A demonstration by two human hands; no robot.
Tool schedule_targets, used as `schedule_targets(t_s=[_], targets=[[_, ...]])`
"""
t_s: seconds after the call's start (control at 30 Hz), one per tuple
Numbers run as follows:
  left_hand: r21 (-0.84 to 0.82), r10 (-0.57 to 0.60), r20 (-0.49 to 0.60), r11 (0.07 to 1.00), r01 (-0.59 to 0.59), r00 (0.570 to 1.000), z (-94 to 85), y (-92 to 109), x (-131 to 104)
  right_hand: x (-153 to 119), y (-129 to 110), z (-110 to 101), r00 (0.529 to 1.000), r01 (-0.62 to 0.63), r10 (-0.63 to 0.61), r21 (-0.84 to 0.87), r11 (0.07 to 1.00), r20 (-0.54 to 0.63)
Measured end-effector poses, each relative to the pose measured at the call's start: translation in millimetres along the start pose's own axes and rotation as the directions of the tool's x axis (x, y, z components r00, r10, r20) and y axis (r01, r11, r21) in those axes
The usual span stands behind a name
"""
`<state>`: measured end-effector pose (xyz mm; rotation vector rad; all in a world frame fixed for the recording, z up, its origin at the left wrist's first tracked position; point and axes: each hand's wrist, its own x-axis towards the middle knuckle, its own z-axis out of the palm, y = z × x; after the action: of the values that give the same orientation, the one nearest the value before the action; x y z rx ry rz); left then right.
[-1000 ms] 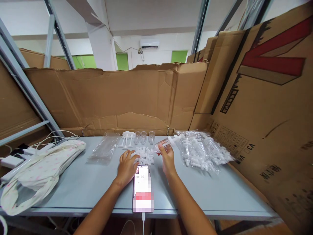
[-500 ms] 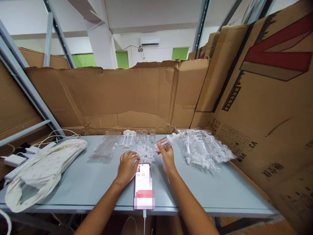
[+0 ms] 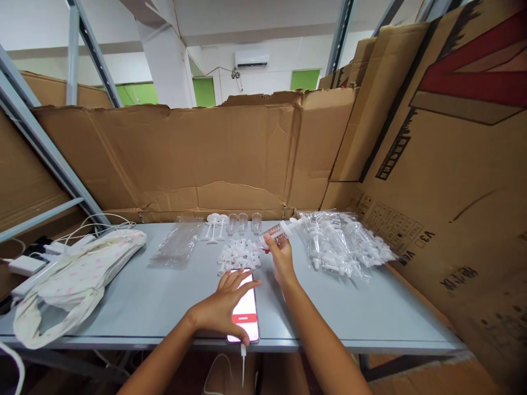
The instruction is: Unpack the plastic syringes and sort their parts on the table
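My right hand (image 3: 280, 258) is closed around a clear syringe-like plastic tube (image 3: 275, 235) with reddish print and a white end, tilted up to the right above the table. Spread wide, my left hand (image 3: 230, 307) is over the phone (image 3: 250, 307), its fingertips near the top end and its thumb by the bottom end, where a white cable (image 3: 244, 351) plugs in. Part of the screen is hidden by the hand. Just beyond the phone lies a heap of small white plastic pieces (image 3: 239, 253).
Behind the heap stand three clear cups (image 3: 243, 222) and several white plunger-like parts (image 3: 213, 227). Plastic bags (image 3: 177, 244) lie left; a clear bag of white parts (image 3: 340, 247) lies right. A cloth bag (image 3: 82, 274) and chargers (image 3: 28, 266) sit far left. Cardboard (image 3: 197, 159) walls the table.
My left hand has moved from beside the small white pieces down over the phone, its fingers spreading. My right hand still holds the tube, which is turned slightly. The view has tilted a little.
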<state>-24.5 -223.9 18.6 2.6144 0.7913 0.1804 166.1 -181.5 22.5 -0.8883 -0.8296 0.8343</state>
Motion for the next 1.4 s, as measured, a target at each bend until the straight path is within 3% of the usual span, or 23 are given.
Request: schedule_targets(t_s=[0.2, 0.27, 0.37, 0.47, 0.73, 0.83, 0.93, 1.07, 1.27, 1.4], targets=[[0.007, -0.066, -0.031, 0.998, 0.066, 0.997, 7.2, -6.4, -0.4, 0.0, 1.2, -0.4, 1.0, 0.016, -0.016, -0.002, 1.0, 0.005], [0.038, -0.111, -0.151, 0.992, 0.118, 0.982, 5.3, -12.1, 2.4, 0.2, 1.6, -0.4, 1.0, 0.014, -0.014, 0.002, 1.0, -0.003], [0.041, -0.183, -0.373, 0.976, 0.213, 0.909, -1.2, -18.0, 5.9, 0.4, 1.9, -0.3, 1.0, 0.017, -0.017, 0.0, 1.0, -0.012], [0.024, -0.201, -0.441, 0.972, 0.235, 0.875, -6.9, -19.1, 8.6, 0.3, 1.7, -0.3, 1.0, 0.022, -0.022, -0.018, 1.0, -0.013], [0.013, -0.277, -0.434, 0.949, 0.314, 0.857, -4.3, -24.2, 14.0, -0.7, -1.5, -0.4, 1.0, 0.023, -0.023, -0.015, 1.0, -0.014], [-0.051, -0.285, -0.318, 0.957, 0.284, 0.904, -7.5, -24.2, 10.2, -0.7, -1.6, -0.1, 1.0, 0.025, -0.025, -0.013, 1.0, -0.01], [-0.07, -0.168, -0.155, 0.985, 0.159, 0.974, -8.2, -16.5, 3.2, -0.6, -1.3, 0.1, 1.0, 0.025, -0.025, -0.007, 1.0, -0.011], [-0.044, -0.084, -0.056, 0.996, 0.081, 0.995, 0.8, -1.1, -5.7, -0.5, -1.1, -0.3, 1.0, 0.017, -0.017, -0.014, 1.0, -0.013], [-0.018, -0.117, -0.079, 0.993, 0.116, 0.99, 6.5, -0.2, -5.4, -0.2, 0.5, -1.2, 1.0, 0.007, -0.007, -0.026, 1.0, -0.019], [-0.002, -0.221, -0.218, 0.974, 0.227, 0.95, -0.1, -15.0, 2.1, -0.4, -0.3, -1.6, 1.0, 0.002, -0.002, -0.032, 0.999, -0.02]])
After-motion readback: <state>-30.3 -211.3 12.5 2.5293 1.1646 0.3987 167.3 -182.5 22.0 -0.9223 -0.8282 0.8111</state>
